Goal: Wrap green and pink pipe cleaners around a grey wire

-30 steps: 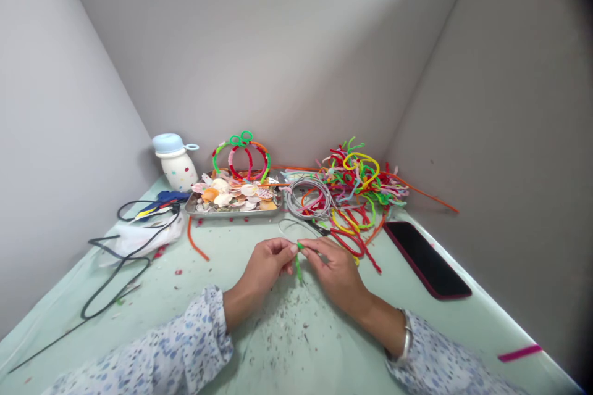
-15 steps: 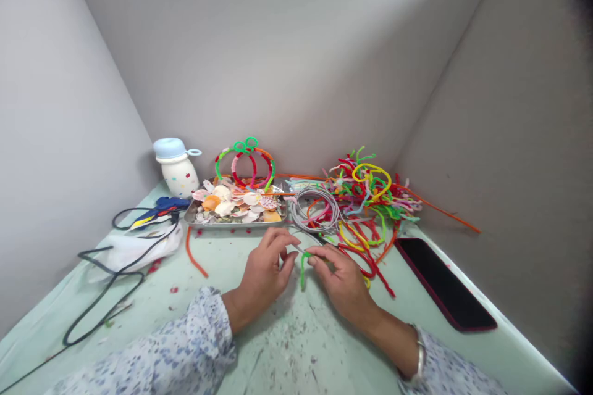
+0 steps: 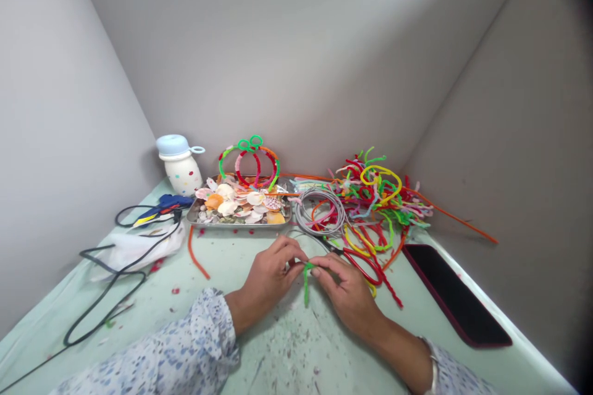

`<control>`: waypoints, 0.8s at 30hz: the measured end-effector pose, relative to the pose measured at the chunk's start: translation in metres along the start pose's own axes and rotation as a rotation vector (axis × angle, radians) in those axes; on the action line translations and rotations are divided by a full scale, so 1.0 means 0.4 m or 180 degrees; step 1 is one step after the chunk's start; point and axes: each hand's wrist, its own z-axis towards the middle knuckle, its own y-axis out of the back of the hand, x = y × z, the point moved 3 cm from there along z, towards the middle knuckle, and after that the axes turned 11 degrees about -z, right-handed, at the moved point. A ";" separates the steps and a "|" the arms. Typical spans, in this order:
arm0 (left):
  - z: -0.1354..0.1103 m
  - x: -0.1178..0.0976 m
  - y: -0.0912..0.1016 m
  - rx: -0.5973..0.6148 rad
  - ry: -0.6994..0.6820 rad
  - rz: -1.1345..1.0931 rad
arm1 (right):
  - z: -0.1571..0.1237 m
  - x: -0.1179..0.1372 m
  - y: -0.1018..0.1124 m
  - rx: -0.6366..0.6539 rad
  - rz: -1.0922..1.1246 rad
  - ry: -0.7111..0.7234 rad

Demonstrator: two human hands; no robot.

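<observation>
Gripping green stem (image 3: 306,290) in fingers (image 3: 332,264) of left hand (image 3: 271,273) and right hand (image 3: 351,299), presumably for fine control at its top.

Work surface was a pale green table (image 3: 231,253) filling the lower half of the frame; dark specks (image 3: 258,369) were scattered at bottom centre, red scraps (image 3: 175,291) at lower left. White bottle (image 3: 182,174) with light-blue cap stood upright at mid-left; below it lay a blue tool (image 3: 169,203), white plastic bag (image 3: 152,244) and black cable (image 3: 119,271), which crossed the bag. Metal tray (image 3: 231,226) rested left of centre, an orange strip (image 3: 196,259) extending down from its left corner. Right of centre lay heaped multicoloured fuzzy stems (image 3: 370,188), a grey wire coil (image 3: 299,213) at their left, red-handled scissors (image 3: 354,252) below. Maroon-edged phone (image 3: 456,296) lay flat at lower right.
</observation>
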 end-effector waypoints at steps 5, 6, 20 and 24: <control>0.001 -0.009 0.004 0.0065 -0.0095 -0.0030 | -0.005 0.003 0.006 0.0002 0.0036 0.0077; 0.001 -0.010 0.005 0.0070 -0.0103 -0.0032 | -0.006 0.003 0.007 -0.0003 0.0041 0.0097; -0.003 -0.002 0.004 0.0118 0.0267 -0.0188 | -0.003 0.005 0.010 0.0025 -0.0097 0.0167; -0.003 -0.001 0.005 0.0118 0.0443 -0.0318 | 0.001 0.008 0.011 0.0054 -0.0155 0.0194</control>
